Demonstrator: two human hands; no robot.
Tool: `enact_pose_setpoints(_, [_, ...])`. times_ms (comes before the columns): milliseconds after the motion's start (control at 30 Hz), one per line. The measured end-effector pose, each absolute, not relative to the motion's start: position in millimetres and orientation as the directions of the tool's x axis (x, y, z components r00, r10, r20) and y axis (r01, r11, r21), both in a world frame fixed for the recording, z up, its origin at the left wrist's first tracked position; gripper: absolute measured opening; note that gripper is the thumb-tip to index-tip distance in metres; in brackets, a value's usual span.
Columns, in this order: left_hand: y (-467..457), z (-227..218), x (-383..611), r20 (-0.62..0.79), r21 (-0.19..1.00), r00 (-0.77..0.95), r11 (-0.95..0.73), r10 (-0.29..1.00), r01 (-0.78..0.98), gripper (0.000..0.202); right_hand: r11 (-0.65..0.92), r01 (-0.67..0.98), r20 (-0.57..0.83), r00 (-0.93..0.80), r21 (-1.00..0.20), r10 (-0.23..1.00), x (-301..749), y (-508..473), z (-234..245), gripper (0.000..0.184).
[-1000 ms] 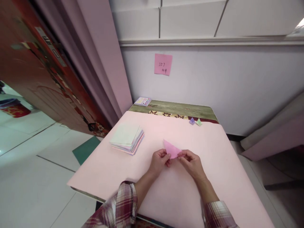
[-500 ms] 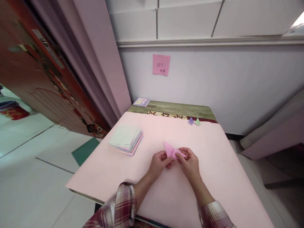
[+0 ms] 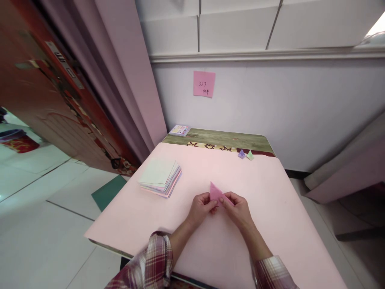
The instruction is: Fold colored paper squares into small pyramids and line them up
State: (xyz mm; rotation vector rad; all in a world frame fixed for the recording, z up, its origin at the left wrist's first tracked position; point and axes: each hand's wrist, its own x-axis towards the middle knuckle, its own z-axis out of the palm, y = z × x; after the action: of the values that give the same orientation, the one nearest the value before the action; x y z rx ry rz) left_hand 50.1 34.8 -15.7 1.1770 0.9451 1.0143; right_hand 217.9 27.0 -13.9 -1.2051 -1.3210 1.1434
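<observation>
A small piece of folded pink paper (image 3: 215, 192) is held between my two hands, just above the pink table cover. My left hand (image 3: 202, 208) pinches its left lower edge, thumb in front. On the other side my right hand (image 3: 237, 206) grips the right part, its thumb pressed on the paper near the middle. One pointed corner sticks up between the hands; the fingers hide the lower part. Farther back stand a small purple folded paper piece (image 3: 242, 154) and a light green one (image 3: 250, 155), side by side.
A stack of coloured paper sheets (image 3: 159, 176) lies left of my hands on the pink cover (image 3: 192, 164). A small printed pack (image 3: 179, 130) sits at the table's back left corner. A pink note (image 3: 204, 84) is stuck to the wall. Green sheet (image 3: 108, 192) lies beyond the table's left edge.
The right part of the pink paper has folded in toward the left, so the shape looks narrower. My right hand has shifted slightly left, closer to my left hand.
</observation>
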Motion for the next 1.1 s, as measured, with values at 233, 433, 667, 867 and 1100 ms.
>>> enact_pose_setpoints(233, [35,-11,50,-0.05,0.989,0.301,0.09,0.952,-0.12,0.019,-0.002,-0.005,-0.002,-0.024,-1.0,1.0,216,28,-20,0.047])
enact_pose_setpoints(433, [37,-14,52,-0.057,0.991,0.309,0.09,0.949,-0.094,0.02,-0.018,-0.062,-0.018,-0.014,-0.998,1.0,216,28,-19,0.039])
enact_pose_setpoints(667, [46,-10,60,-0.128,0.969,0.281,0.181,0.951,-0.17,0.033,-0.047,-0.051,-0.048,0.015,-0.998,0.999,216,29,-23,0.037])
enact_pose_setpoints(867, [56,-4,60,-0.143,0.967,0.181,0.176,0.973,-0.186,0.035,-0.043,0.061,-0.048,-0.072,-0.997,0.996,217,27,-17,0.035])
enact_pose_setpoints(1100, [55,2,61,-0.097,0.991,0.101,0.106,0.99,-0.083,0.035,-0.051,0.111,-0.062,-0.099,-0.993,0.993,218,21,-2,0.033])
